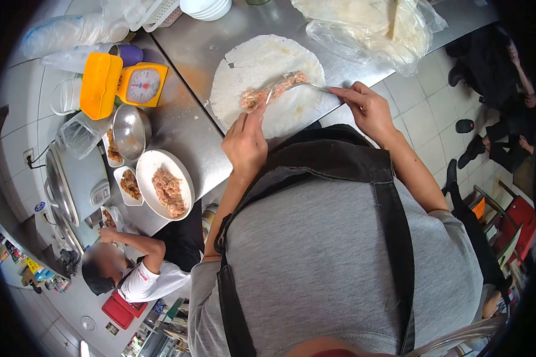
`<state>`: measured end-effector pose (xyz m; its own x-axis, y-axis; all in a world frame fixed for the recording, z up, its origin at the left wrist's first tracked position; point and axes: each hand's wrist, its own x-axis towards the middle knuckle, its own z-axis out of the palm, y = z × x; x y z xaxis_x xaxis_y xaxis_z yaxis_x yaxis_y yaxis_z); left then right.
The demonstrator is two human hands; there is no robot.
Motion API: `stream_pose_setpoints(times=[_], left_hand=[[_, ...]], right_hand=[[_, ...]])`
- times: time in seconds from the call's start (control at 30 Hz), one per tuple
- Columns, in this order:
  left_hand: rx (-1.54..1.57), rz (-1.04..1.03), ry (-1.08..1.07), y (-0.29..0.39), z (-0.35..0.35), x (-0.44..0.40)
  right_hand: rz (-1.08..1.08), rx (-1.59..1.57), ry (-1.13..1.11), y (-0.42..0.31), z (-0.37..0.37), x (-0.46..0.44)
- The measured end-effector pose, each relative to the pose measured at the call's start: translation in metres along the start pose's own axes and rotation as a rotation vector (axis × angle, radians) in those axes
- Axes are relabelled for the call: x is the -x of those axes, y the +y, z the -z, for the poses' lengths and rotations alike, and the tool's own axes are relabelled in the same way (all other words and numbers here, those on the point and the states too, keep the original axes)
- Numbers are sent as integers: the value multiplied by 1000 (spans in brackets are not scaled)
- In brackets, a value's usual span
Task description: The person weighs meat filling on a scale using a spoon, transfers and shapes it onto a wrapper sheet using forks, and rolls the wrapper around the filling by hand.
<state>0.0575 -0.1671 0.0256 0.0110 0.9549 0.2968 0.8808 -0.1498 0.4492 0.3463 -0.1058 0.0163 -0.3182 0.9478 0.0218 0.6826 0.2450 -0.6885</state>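
A large round thin sheet of dough [238,71] lies flat on the steel table. Across its middle runs a strip of pinkish minced meat filling [256,96] with orange and green bits. My right hand [368,114] pinches the handle end of a metal spoon [314,87], whose head rests at the filling's right end. At the other end, my left hand [246,138] is closed around a short metal utensil [270,96]; its tip touches the filling and its kind cannot be made out. Both hands are at the sheet's near edge.
A white bowl of minced meat [168,191], small dishes [128,185], a steel bowl [131,132] and an orange scale [143,84] stand left. Bagged dough sheets [372,27] lie back right. A co-worker [146,271] sits at left; other people [494,101] are at right.
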Motion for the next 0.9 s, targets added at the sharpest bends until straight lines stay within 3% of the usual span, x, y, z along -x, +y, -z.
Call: stream_pose_setpoints(times=[0.47,0.9], left_hand=[[-31,-89,-1,4,-5,-10],[1,-94,-29,-6,0,-35]], right_hand=[[-79,-8,7,14,25,5],[3,-46,-59,9,16,-7]])
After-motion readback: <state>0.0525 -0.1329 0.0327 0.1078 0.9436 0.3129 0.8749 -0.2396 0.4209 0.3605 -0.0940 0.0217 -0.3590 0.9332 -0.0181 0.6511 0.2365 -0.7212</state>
